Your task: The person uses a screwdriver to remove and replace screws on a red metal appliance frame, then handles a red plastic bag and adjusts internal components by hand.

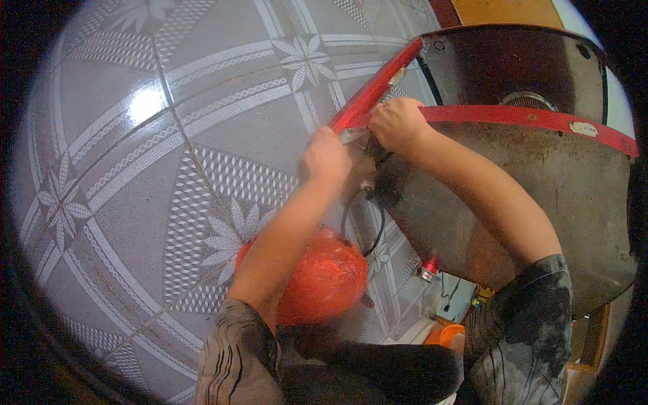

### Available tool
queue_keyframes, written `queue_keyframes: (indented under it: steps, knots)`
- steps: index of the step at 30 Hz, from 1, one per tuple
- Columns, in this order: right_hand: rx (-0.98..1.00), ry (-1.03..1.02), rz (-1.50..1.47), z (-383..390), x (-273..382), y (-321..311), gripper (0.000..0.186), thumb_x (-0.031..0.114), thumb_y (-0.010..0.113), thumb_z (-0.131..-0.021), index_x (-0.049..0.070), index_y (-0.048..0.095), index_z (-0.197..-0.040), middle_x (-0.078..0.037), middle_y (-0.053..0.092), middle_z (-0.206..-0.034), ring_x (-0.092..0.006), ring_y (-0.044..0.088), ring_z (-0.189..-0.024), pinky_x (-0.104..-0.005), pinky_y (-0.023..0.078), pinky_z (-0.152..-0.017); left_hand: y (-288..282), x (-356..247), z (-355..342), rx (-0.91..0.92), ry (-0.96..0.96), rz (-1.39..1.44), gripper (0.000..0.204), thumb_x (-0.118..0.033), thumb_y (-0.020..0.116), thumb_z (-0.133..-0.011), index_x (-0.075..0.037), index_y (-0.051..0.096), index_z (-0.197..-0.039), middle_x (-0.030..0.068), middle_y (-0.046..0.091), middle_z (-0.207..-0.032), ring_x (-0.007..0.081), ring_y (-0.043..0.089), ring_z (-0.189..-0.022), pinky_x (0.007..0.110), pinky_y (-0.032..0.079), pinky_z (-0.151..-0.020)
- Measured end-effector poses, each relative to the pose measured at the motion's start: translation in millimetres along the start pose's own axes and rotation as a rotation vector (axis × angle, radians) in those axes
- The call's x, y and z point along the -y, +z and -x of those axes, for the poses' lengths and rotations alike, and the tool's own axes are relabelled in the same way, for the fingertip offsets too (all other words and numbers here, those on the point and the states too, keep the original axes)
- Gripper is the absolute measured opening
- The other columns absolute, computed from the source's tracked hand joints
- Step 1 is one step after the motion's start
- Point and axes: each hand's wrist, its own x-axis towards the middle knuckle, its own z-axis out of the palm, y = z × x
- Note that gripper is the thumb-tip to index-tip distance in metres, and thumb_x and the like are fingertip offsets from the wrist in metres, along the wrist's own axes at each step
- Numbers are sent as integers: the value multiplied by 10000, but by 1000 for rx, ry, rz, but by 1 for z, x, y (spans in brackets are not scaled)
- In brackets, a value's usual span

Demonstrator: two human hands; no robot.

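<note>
A large dark appliance with a red frame, which looks like a gas stove stood on its edge, fills the right side. My left hand (326, 158) is closed around the lower end of the red bar (381, 81), near the frame's corner. Just right of it, my right hand (399, 125) is a closed fist against the corner where the red strip (479, 115) begins. Its fingers hide what they grip. Between the hands shows a small silvery metal piece (352, 136). Below them are a dark fitting (366, 187) and a black hose (382, 236), beside the stained metal panel (513, 202).
A glossy dark panel (472, 67) with a round grille lies beyond the red strip. Below my left forearm sits a rounded orange-red object (327, 277). A small red cylinder (428, 267) and an orange round item (445, 335) are lower right. Patterned tiles (229, 128) cover the floor.
</note>
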Motion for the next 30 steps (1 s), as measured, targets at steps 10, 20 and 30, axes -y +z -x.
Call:
queue_keyframes:
  steps: [10,20,30]
  knots:
    - [-96,-46,-211,-7,-26,20,269,315,543,-817,119,629,-654,-98,638,-661,-280,643,-646,-392,496,-555,4,6,-7,73,12,-12,435,-292,702,-771,21,484,-981,206,625,-932,360,635,-862,422,510,-743]
    - [-92,-140,-233,3,-20,-8,293,309,540,-826,83,636,-667,-118,636,-660,-281,647,-656,-396,492,-584,11,11,-13,66,6,-13,441,-297,722,-754,1,487,-978,188,629,-934,351,639,-856,427,513,-741]
    - [-78,-77,-162,7,-12,2,331,365,559,-834,73,644,-705,-91,654,-743,-233,653,-718,-350,496,-628,13,14,-11,71,-4,36,403,-260,707,-770,0,486,-984,200,608,-960,365,625,-884,435,512,-746]
